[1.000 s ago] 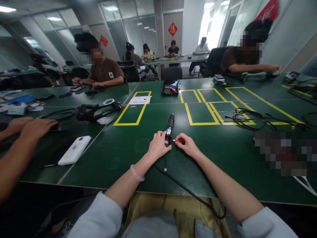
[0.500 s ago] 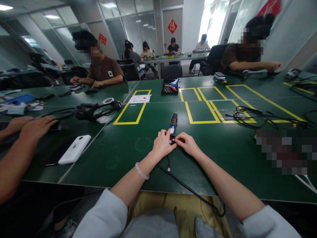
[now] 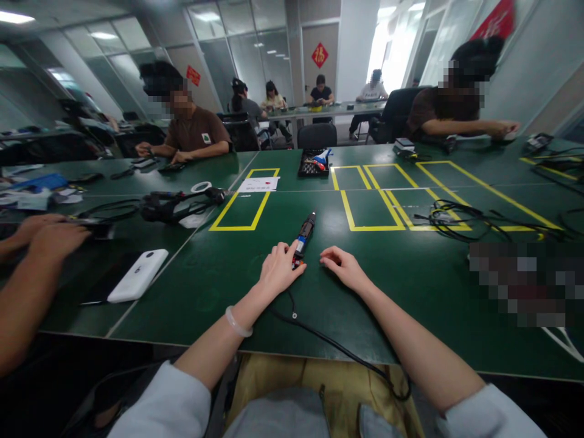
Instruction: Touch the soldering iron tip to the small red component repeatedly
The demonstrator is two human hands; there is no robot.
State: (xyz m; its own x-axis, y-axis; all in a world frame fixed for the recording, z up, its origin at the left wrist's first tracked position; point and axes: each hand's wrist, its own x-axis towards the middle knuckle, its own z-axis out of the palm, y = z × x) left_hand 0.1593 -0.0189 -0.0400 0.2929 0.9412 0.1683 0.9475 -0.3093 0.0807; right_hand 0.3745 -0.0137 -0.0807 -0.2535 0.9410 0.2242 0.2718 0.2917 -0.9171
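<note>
My left hand (image 3: 279,267) is wrapped round the rear part of a dark pen-shaped power tool (image 3: 305,234), which has a blue and silver band and points away from me. Small red and white parts show at its rear end, beside my thumb. A black cable (image 3: 328,339) runs from under my left hand to the table edge, and a thin wire with a ring terminal (image 3: 294,316) lies near it. My right hand (image 3: 344,266) is just right of the tool, apart from it, fingers curled with thumb and fingertips near each other; whether they pinch anything small is unclear.
A black tray of small parts (image 3: 314,163) lies ahead, left of yellow tape rectangles. Coiled black cables (image 3: 460,219) are at the right. To the left are a white device (image 3: 138,275), a black tool (image 3: 164,205) and another person's hands (image 3: 55,234). People sit across the table.
My left hand has moved left with the tool, which now tilts more to the right. My right hand has come away from the tool's rear end. The wire and ring terminal have shifted left.
</note>
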